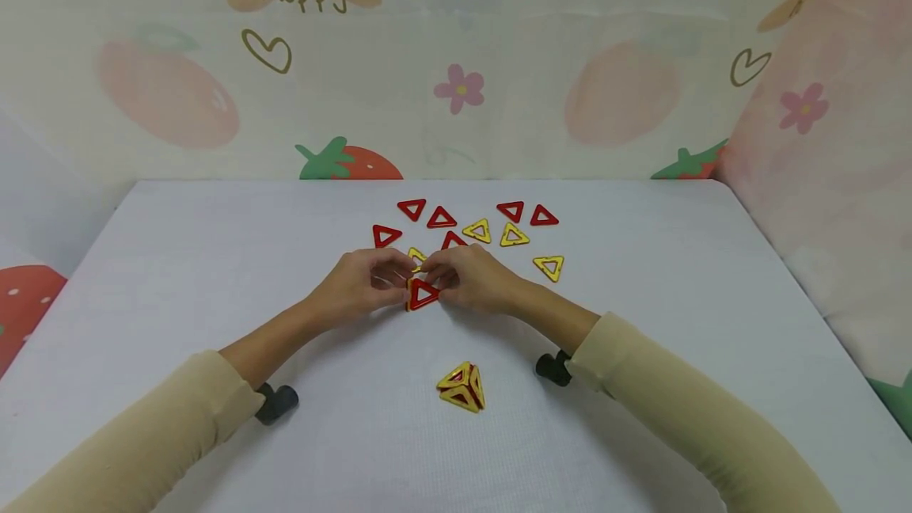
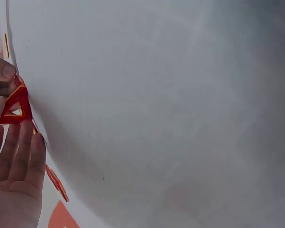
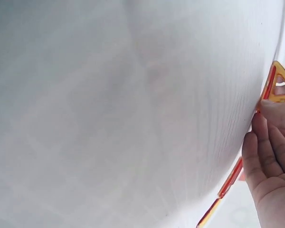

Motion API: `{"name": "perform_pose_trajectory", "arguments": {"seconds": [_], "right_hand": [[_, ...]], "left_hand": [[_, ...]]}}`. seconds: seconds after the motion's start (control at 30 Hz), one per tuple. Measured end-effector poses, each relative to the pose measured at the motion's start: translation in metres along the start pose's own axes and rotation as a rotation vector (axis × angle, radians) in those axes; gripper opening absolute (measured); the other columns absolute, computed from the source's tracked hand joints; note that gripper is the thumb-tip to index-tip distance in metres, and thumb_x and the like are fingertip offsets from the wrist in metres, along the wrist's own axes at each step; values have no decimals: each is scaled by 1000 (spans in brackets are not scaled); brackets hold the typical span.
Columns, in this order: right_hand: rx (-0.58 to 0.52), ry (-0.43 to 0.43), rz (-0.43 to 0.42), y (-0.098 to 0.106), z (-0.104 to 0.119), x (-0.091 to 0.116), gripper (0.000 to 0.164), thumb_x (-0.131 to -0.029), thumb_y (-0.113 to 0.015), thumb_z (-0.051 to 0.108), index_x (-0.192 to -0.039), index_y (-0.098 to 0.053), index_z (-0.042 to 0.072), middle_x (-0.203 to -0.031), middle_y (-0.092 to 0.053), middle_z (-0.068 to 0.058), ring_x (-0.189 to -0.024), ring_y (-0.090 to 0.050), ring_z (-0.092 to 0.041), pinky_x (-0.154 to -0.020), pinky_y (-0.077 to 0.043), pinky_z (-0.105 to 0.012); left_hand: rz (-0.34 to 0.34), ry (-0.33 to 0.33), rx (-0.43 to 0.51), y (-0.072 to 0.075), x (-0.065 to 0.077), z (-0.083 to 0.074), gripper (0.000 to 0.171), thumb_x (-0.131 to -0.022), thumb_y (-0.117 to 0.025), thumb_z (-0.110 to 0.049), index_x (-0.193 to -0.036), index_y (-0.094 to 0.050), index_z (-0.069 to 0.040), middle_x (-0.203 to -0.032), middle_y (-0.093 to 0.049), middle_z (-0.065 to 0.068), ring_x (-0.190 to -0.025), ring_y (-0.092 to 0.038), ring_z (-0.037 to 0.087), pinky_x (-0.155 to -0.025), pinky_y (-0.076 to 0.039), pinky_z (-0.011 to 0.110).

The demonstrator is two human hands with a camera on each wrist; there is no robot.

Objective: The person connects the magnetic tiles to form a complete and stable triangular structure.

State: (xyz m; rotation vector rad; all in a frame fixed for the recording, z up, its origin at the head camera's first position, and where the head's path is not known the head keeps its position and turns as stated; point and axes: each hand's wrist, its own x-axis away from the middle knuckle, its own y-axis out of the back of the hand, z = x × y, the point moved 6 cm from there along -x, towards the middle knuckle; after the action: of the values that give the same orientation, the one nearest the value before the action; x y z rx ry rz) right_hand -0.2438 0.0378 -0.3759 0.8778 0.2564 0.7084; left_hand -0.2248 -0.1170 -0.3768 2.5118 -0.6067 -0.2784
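Between both hands, a red triangular magnetic tile (image 1: 423, 294) stands with a yellow edge showing on its left side. My left hand (image 1: 356, 282) grips it from the left, thumb near its left edge. From the other side my right hand (image 1: 473, 279) pinches its right corner. The left wrist view shows the red tile (image 2: 24, 107) above the fingers of the left hand (image 2: 19, 175). In the right wrist view a yellow triangular tile (image 3: 281, 99), with red next to it, stands at the thumb of the right hand (image 3: 275, 166). How these tiles join is partly hidden.
Nearer the person sits a small pyramid (image 1: 461, 388) of yellow and red tiles. Behind the hands lie several loose red tiles (image 1: 442, 218) and yellow tiles (image 1: 549, 267). The white table (image 1: 214, 260) meets a patterned backdrop (image 1: 499, 38).
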Motion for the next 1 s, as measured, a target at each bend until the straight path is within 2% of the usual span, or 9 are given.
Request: {"name": "perform_pose_trajectory", "arguments": {"seconds": [0.4, 0.73, 1.0], "right_hand": [[-6, 23, 4, -1, 2, -2, 38, -89, -70, -1, -125, -66, 5, -107, -73, -2, -93, -64, -12, -88, -52, -22], [-17, 30, 48, 3, 1, -6, 35, -91, -67, 0, -125, -65, 6, -107, -72, -2, -95, -65, -12, -88, -52, -24], [-8, 51, -50, 17, 5, -23, 33, -91, -68, 1, -124, -65, 2, -109, -71, -6, -100, -64, -16, -88, -52, -26]], "left_hand": [[28, 37, 14, -1, 1, 3, 33, -86, -75, -3, -118, -65, 0, -113, -69, 11, -102, -69, 25, -91, -55, 39], [44, 47, 18, -1, 0, 6, 34, -87, -76, -4, -118, -65, 0, -114, -69, 11, -104, -69, 26, -92, -54, 38], [40, 41, 11, -1, 0, 4, 35, -86, -77, -5, -118, -66, 1, -113, -69, 11, -103, -69, 26, -92, -54, 39]]}}
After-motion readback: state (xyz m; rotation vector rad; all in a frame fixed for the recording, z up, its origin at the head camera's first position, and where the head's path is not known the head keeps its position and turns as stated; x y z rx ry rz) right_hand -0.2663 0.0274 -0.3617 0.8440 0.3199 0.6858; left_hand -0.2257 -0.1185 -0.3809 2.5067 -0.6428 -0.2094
